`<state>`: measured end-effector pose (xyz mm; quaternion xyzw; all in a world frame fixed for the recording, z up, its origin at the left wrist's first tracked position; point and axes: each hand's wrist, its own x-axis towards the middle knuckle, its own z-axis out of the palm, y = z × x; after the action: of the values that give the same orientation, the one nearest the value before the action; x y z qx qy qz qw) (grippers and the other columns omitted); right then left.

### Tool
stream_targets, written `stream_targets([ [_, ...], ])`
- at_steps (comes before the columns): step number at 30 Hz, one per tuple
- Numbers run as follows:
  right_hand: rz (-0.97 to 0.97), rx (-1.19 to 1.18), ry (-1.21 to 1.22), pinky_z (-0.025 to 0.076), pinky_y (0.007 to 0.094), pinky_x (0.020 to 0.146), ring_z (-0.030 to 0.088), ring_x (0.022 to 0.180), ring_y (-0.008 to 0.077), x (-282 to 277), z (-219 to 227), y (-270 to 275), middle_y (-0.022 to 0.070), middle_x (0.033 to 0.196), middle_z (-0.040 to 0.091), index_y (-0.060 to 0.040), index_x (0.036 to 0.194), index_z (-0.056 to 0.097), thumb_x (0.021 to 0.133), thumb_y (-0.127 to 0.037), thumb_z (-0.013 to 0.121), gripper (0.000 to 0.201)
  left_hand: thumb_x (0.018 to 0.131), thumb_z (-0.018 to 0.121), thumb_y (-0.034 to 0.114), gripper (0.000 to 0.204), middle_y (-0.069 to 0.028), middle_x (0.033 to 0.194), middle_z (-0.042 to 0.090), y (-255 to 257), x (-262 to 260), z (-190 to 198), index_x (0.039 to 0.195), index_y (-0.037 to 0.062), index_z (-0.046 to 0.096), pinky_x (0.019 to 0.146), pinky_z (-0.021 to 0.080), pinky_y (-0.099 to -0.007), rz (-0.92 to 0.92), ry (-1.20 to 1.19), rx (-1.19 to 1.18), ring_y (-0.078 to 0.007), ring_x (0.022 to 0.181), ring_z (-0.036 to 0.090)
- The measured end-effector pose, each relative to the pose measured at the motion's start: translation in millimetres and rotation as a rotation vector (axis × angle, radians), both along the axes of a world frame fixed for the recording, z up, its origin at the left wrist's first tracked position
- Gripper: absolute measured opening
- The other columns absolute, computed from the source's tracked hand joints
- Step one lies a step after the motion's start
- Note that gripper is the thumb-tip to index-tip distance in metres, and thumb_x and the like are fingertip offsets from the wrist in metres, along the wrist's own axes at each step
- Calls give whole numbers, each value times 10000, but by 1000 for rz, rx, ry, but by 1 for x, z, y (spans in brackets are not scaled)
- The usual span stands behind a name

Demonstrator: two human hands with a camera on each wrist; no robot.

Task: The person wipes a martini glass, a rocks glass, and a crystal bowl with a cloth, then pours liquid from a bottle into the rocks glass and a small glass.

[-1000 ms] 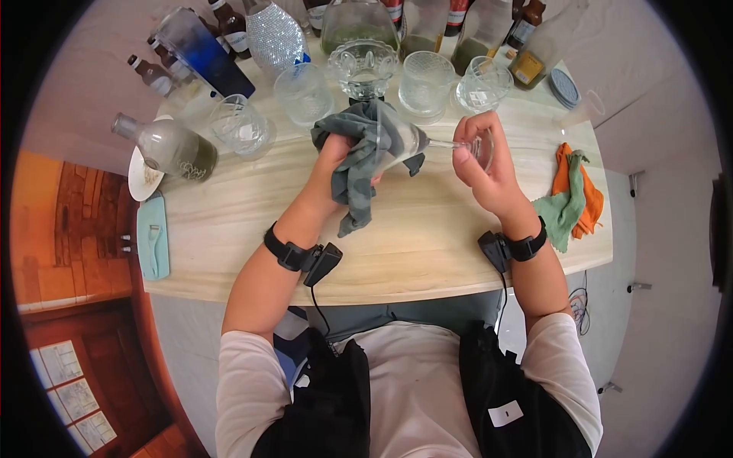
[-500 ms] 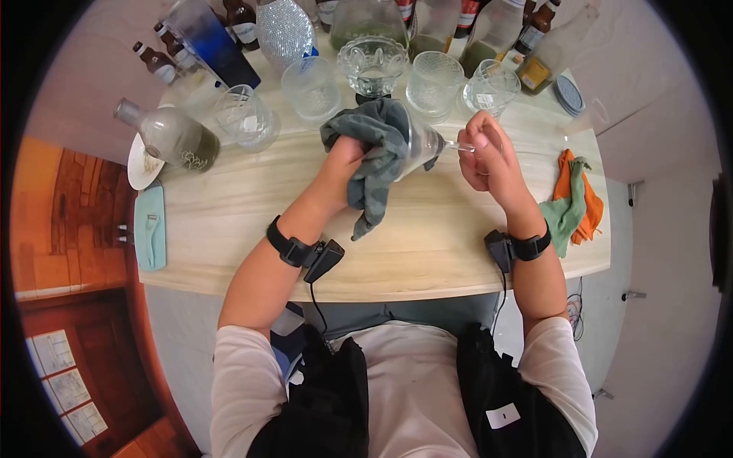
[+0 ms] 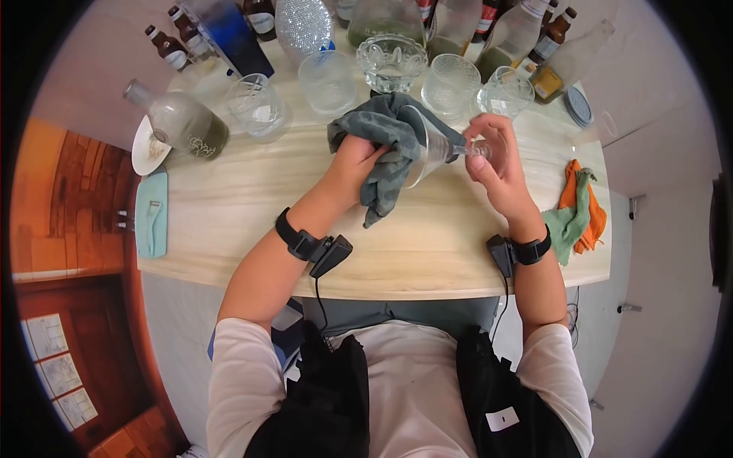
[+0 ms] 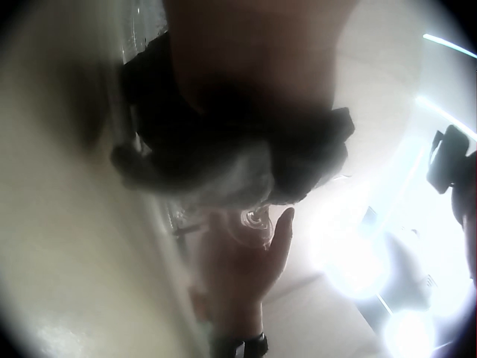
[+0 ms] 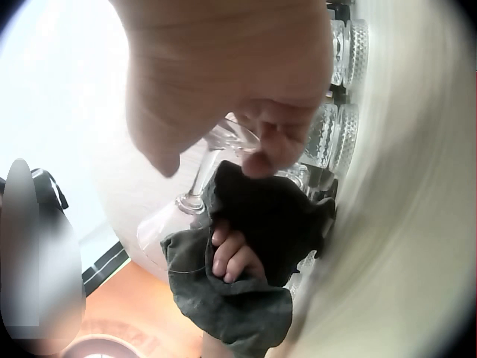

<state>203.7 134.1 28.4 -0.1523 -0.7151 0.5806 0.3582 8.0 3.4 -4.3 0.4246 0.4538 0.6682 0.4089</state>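
Above the tabletop (image 3: 427, 263), one stemmed glass (image 3: 437, 155) is being held sideways, the right hand (image 3: 505, 179) pinching its foot (image 3: 495, 148) in a curled grip, the left hand (image 3: 351, 166) clutching a grey cloth (image 3: 386, 169) against its bowl (image 3: 429, 160).

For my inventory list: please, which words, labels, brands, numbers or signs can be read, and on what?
No words or numbers are readable.
White tag on black vest: one short dark stroke, sign unclear.
Labels on brown bottles: too small.
Yellow label, red labels at back: too small.
Curly markings on grey-green bottle: too blurred.
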Motion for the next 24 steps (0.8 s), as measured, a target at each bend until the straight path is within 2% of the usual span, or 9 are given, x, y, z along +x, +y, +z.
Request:
stream_targets([
  [3,125,28,10,254,216,409,380,516,66,10,-3,13,43,876,482,-86,1039,421,1029,-276,492,203,993,498,28,221,-71,1143,635,1,-2,-2,1198,-14,570,941,467,-296,-73,83,63,-155,1059,586],
  [10,248,-572,-67,199,206,396,342,502,61,15,-1,26,29,813,451,-123,950,407,1033,-334,442,229,995,507,63,222,-65,1149,624,0,0,-15,1200,14,578,946,466,-288,14,83,40,-167,1047,597],
  [12,234,-644,-24,188,202,394,344,511,58,15,-2,25,31,818,469,-128,947,410,1035,-343,430,234,955,568,71,344,-103,1283,567,4,-18,-43,1292,25,520,983,476,-323,54,320,-80,-192,1165,552],
  [15,218,-620,75,182,196,394,369,543,53,14,0,26,59,854,524,-124,947,414,1032,-348,424,239,947,597,124,383,-110,1315,556,15,-31,-78,1307,28,510,994,475,-326,-200,31,-17,-193,1185,536],
  [16,233,-595,129,183,197,393,381,558,51,14,-2,28,75,878,547,-122,950,417,1032,-349,416,242,926,611,128,419,-86,1258,581,19,-27,-53,1318,30,499,975,481,-312,-14,759,-200,-188,1139,549],
  [17,246,-570,182,183,198,392,393,574,49,14,-4,29,91,902,569,-120,952,420,1032,-351,407,245,926,611,128,419,-86,1258,581,17,-21,-35,1318,30,499,975,481,-312,-17,757,-198,-188,1139,549],
  [19,251,-507,170,186,199,392,396,572,51,15,-7,32,96,904,574,-119,957,422,1034,-352,399,247,974,515,109,245,-15,1093,559,8,-9,-16,1215,69,528,961,439,-283,-215,-572,-116,-127,1029,527],
  [21,257,-447,158,188,201,392,399,570,54,15,-8,31,101,906,579,-118,961,424,1035,-353,391,249,989,487,114,220,-9,1073,551,14,-17,-77,1201,76,532,937,442,-268,-186,-442,-107,-121,1008,523],
  [24,218,-327,174,195,210,393,379,545,59,14,-6,27,102,901,583,-120,953,416,1032,-361,395,255,935,511,121,255,-10,1042,562,10,-16,-72,1183,78,551,880,448,-265,-103,-6,-94,-137,969,530],
])
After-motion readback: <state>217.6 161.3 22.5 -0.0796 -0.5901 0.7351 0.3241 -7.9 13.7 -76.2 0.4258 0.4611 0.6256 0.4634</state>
